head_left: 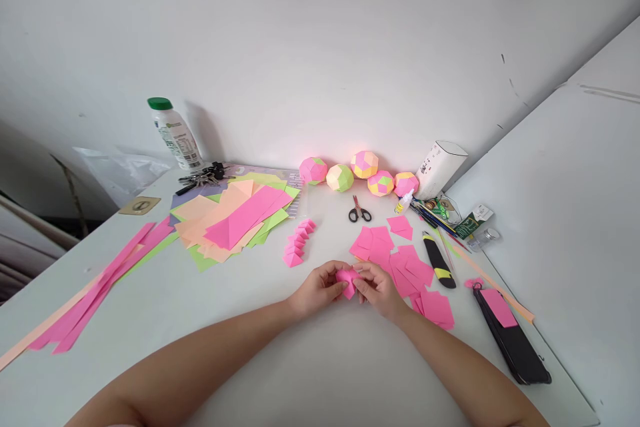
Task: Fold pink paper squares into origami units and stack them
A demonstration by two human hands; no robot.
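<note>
Between both hands is a small folded piece of pink paper (349, 282), held above the table. My left hand (320, 287) pinches its left side with thumb and fingers. On the other side, my right hand (379, 285) grips it the same way, thumb in front. Just beyond my left hand stands a row of folded pink paper units (299, 242), nested one behind another. Flat pink paper pieces (415, 270) lie scattered in an overlapping pile beside my right hand.
Black scissors (360, 210) lie behind the hands. Several faceted paper balls (340, 177) line the wall, with a small glue bottle (404, 201) nearby. A utility knife (439, 260) and black pouch (515, 340) are right. Coloured sheets (235, 220), paper strips (100, 287) and a white bottle (175, 137) are left.
</note>
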